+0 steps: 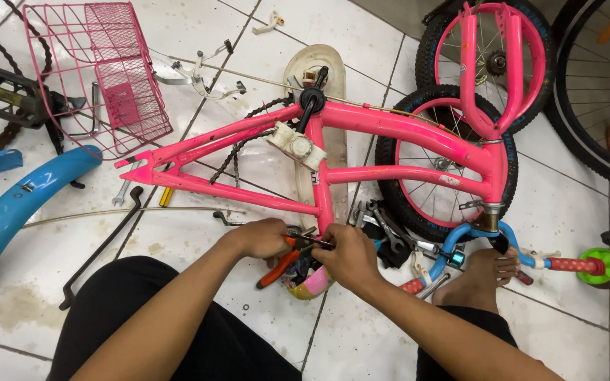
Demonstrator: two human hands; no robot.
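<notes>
We find the pink bicycle frame (390,134) lying on its side on the white tiled floor (178,240), its seat tube end pointing toward the person. Both hands meet at that end. The left hand (261,238) has its grip clenched on a pair of orange-handled pliers (282,262), the handles slanting down and to the left. The right hand (349,255) pinches at a small dark part (317,243) at the plier tips; we cannot tell exactly what that part is. Directly beneath the hands sits a small multicoloured bowl-shaped item (310,283); its contents are hidden by the hands.

A pink wire basket (100,70) lies tipped on its side at upper left; we see nothing in it. Near it lie a blue mudguard (15,212) and a long dark rod (104,243). A loose chain (238,144) hangs across the frame. One small wheel with a pink rim (432,176) lies under the head tube, another (488,56) behind the fork. A bare foot (481,279) rests beside the blue handlebar (460,243).
</notes>
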